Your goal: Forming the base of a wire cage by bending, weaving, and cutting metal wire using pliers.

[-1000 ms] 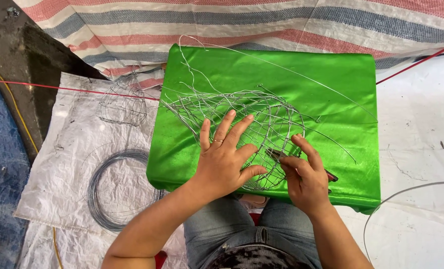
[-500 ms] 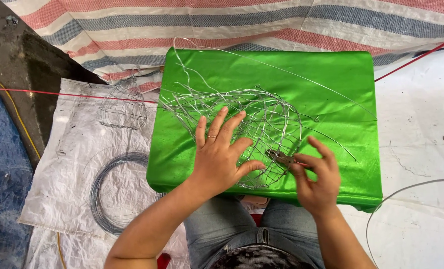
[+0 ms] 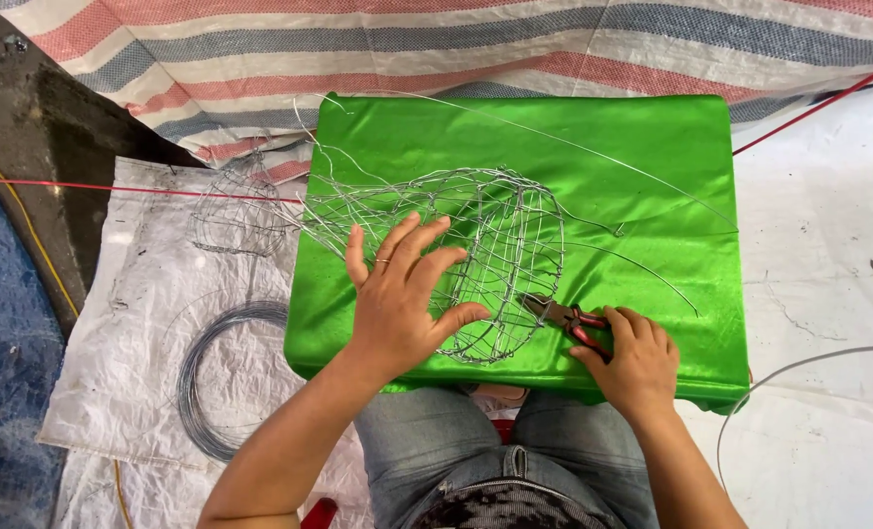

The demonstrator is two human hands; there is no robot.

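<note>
Wire mesh frame (image 3: 475, 260), lying on green cloth-covered table (image 3: 652, 147). Left hand (image 3: 402, 294) spread flat, fingers open, pressing on the frame's near side. Right hand (image 3: 637, 362) closed around red-handled pliers (image 3: 564, 318), whose nose meets the frame's lower right edge. Wire coil (image 3: 211, 377) on white sheet (image 3: 133, 294), left of table.

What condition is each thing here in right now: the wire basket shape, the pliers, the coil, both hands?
Wire frame: half-woven, lying on its side on the green cloth, loose ends sticking out.
Pliers: gripped by the handles, nose at the frame's rim.
Left hand: flat, fingers spread, pressing on the frame.
Right hand: closed around the pliers.
Wire coil: wound in a ring, lying untouched on the white sheet.
Green cloth: spread smooth over a low table.
</note>
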